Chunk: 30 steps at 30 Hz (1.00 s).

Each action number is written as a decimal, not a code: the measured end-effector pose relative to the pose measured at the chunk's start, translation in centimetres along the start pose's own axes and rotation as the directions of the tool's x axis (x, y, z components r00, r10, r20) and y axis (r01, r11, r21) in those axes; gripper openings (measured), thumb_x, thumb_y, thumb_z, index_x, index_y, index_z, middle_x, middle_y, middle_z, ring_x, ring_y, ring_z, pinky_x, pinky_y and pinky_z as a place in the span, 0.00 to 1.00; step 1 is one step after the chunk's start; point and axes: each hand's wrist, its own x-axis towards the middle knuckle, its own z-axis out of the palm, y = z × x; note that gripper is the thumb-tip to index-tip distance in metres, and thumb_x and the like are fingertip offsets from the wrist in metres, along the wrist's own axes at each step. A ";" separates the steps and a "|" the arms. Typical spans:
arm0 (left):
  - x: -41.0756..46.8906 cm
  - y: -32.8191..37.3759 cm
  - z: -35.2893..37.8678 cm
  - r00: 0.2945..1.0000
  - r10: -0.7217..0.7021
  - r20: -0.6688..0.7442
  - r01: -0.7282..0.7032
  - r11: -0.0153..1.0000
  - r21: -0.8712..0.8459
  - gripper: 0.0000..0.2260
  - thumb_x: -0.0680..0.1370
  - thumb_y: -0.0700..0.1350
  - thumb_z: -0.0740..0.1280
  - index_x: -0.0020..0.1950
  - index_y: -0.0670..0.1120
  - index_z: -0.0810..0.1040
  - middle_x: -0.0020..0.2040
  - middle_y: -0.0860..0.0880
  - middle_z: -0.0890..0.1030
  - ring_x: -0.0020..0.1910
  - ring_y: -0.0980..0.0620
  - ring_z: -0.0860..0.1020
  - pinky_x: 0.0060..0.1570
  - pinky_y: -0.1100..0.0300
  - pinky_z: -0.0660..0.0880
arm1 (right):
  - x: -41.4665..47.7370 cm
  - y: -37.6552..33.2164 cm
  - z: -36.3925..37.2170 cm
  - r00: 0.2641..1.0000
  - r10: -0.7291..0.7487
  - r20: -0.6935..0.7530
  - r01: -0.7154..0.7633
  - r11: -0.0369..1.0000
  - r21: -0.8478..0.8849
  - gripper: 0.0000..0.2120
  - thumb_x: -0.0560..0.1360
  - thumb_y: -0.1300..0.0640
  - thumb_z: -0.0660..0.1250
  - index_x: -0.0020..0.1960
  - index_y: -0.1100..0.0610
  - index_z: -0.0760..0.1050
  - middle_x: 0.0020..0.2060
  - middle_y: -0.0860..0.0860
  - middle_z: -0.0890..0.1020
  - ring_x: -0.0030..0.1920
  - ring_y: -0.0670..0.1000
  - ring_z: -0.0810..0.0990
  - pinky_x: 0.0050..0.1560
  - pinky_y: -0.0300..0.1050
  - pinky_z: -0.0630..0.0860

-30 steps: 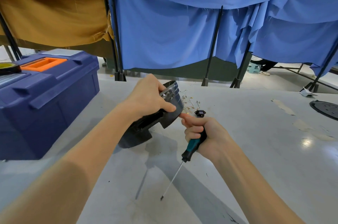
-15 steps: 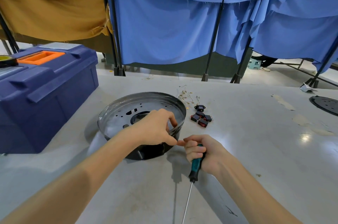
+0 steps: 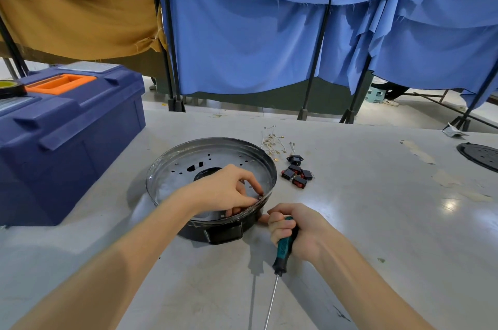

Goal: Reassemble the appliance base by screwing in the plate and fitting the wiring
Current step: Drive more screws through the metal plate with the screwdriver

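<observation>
Appliance base is set near the middle of the worktop, metal plate uppermost. It is judged rigid, fairly light and slick at the rim; the black housing is best gripped. A screw is pinched by the left hand at the plate's near-right rim. The screwdriver is clenched in the right hand beside it. Switches and wires lie behind, a toolbox at the left edge.

The plate is shiny bare metal, its base glossy black plastic, the screw bright metal. The screwdriver has a ribbed teal plastic grip and a steel shaft. The grey counter is smooth and faintly glossy.
</observation>
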 end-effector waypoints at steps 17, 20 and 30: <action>0.5 -1.2 0.7 1.000 -0.008 -0.018 0.005 0.987 -0.160 0.09 0.74 0.37 0.71 0.52 0.47 0.83 0.30 0.46 0.79 0.25 0.54 0.74 0.30 0.61 0.74 | -1.6 -1.0 -0.2 0.993 0.046 0.110 -0.063 0.985 0.162 0.20 0.80 0.62 0.54 0.29 0.58 0.65 0.18 0.50 0.64 0.13 0.46 0.61 0.14 0.32 0.57; 0.5 -1.1 0.7 1.000 -0.001 -0.028 -0.003 0.987 -0.161 0.09 0.74 0.37 0.71 0.52 0.46 0.83 0.30 0.45 0.79 0.24 0.54 0.74 0.29 0.63 0.73 | -1.9 -2.0 0.0 0.999 -0.047 0.006 0.047 0.999 0.007 0.13 0.80 0.55 0.60 0.39 0.60 0.67 0.20 0.50 0.65 0.14 0.45 0.60 0.14 0.31 0.56; 1.6 -1.3 0.1 0.998 0.050 -0.041 -0.042 0.985 0.165 0.13 0.72 0.45 0.74 0.56 0.55 0.83 0.24 0.50 0.73 0.22 0.54 0.68 0.25 0.66 0.65 | 1.1 -6.1 4.1 0.868 -0.496 0.011 0.089 0.132 -0.987 0.15 0.77 0.64 0.61 0.62 0.65 0.67 0.28 0.61 0.78 0.18 0.48 0.59 0.21 0.34 0.57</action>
